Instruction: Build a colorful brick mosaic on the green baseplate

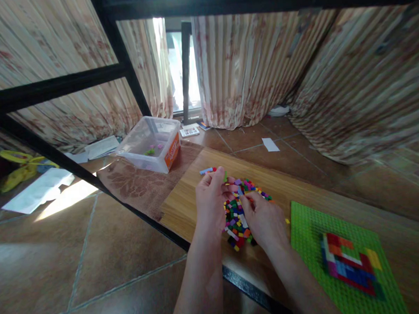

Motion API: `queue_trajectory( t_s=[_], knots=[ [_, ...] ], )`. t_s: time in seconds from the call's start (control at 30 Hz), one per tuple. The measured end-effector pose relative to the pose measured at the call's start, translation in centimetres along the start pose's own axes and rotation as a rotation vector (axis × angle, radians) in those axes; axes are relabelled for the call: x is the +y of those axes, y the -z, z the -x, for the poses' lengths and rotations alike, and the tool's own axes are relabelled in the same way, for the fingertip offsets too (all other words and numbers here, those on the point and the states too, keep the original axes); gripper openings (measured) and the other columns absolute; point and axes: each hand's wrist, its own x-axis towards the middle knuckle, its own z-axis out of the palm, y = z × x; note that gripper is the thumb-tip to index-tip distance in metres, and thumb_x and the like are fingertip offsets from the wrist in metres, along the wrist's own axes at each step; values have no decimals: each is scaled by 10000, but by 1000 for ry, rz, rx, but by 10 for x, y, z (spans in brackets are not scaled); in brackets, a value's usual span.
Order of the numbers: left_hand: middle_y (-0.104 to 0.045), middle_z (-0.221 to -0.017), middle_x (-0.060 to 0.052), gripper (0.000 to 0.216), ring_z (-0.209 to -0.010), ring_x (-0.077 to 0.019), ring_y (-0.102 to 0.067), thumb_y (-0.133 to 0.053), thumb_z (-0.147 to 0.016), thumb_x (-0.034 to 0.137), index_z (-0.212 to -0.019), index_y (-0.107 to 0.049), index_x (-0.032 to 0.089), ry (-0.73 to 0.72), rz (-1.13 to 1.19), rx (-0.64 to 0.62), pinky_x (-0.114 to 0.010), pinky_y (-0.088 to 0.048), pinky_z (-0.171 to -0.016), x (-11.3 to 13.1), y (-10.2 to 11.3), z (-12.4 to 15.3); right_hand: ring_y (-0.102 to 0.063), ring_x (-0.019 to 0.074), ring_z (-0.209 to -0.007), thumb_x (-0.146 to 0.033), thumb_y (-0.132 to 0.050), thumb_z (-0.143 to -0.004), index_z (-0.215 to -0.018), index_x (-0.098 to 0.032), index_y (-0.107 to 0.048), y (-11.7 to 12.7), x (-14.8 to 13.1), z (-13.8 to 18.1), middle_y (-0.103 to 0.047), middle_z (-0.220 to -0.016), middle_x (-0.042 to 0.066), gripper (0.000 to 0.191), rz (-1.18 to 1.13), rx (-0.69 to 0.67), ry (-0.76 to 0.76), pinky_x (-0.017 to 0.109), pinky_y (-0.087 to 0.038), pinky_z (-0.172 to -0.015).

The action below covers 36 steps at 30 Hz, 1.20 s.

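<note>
My left hand is closed, thumb up, above the near-left side of a heap of small building bricks. It grips a few bricks; a light blue brick with red beside it sticks out past the fingers, and a green brick shows by the thumb. Over the heap, my right hand has its fingertips pinched at a small blue brick. To the right lies a green baseplate bearing a built block of bricks in red, blue, orange, white and yellow.
A clear plastic box with a few bricks inside stands on a brown mat at the left end of the wooden table. Black metal bars cross above. Papers lie on the tiled floor; striped curtains hang behind.
</note>
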Motion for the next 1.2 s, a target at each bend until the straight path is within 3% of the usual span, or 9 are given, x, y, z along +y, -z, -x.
queue_trajectory(
  t_s=[0.13, 0.27, 0.37, 0.47, 0.63, 0.8, 0.97, 1.07, 1.2],
  knots=[
    [-612, -645, 32, 279, -532, -58, -555, -790, -690, 316, -747, -577, 145, -47, -24, -41, -170, -407, -512, -5, -3, 1, -685, 236, -663, -486, -471, -963, -1048, -206, -696, -2, -4, -1, -736, -718, 64, 369, -26, -20, -15, 298, -360, -571],
    [-584, -637, 59, 240, -587, -57, -575, -797, -634, 198, -778, -611, 151, -93, -16, -37, -174, -441, -589, -10, -2, -1, -701, 222, -707, -443, -443, -974, -1014, -206, -707, 2, 8, 5, -755, -780, 61, 357, -211, 87, 7, 309, -441, -647],
    [-594, -642, 57, 199, -598, -63, -587, -758, -648, 149, -814, -648, 149, -79, -58, -68, -191, -458, -623, -12, -3, -2, -717, 223, -782, -431, -448, -959, -960, -198, -721, 15, 23, 16, -773, -901, 78, 359, -360, 212, -4, 320, -494, -706],
    [-621, -646, 36, 160, -617, -79, -609, -711, -694, 124, -851, -679, 139, -14, -151, -164, -204, -476, -643, -15, -8, 2, -714, 206, -754, -445, -496, -932, -966, -209, -726, 39, 38, 33, -765, -845, 50, 331, -457, 268, -59, 304, -519, -688],
    [-657, -663, 1, 138, -579, -86, -609, -674, -770, 151, -906, -681, 128, 180, -303, -384, -207, -477, -590, -34, -25, 16, -703, 197, -717, -472, -588, -866, -963, -232, -740, 75, 65, 64, -760, -856, 42, 300, -412, 418, -208, 304, -537, -665],
    [-666, -690, -13, 146, -589, -88, -609, -660, -803, 226, -911, -661, 127, 278, -383, -499, -207, -468, -579, -66, -39, 32, -699, 203, -759, -472, -600, -869, -983, -229, -739, 73, 106, 84, -757, -916, 58, 302, -460, 441, -295, 317, -535, -663],
    [-606, -624, 28, 198, -549, -83, -562, -716, -750, 262, -885, -638, 139, 270, -555, -548, -194, -434, -529, -93, -42, 52, -628, 156, -633, -384, -646, -841, -923, -192, -750, 78, 155, 90, -721, -792, 49, 234, -478, 652, -389, 302, -493, -615],
    [-582, -591, 42, 198, -535, -92, -552, -704, -754, 271, -890, -623, 152, 252, -674, -581, -196, -424, -509, -105, -43, 63, -542, 111, -522, -347, -667, -819, -928, -167, -745, 92, 175, 89, -662, -670, 12, 224, -649, 782, -492, 255, -429, -504],
    [-596, -623, 29, 195, -548, -103, -565, -664, -791, 335, -876, -623, 165, 221, -804, -634, -202, -422, -505, -115, -48, 73, -477, 79, -479, -296, -695, -773, -859, -163, -732, 103, 186, 90, -651, -660, -2, 163, -868, 819, -516, 224, -372, -441]
  ],
)
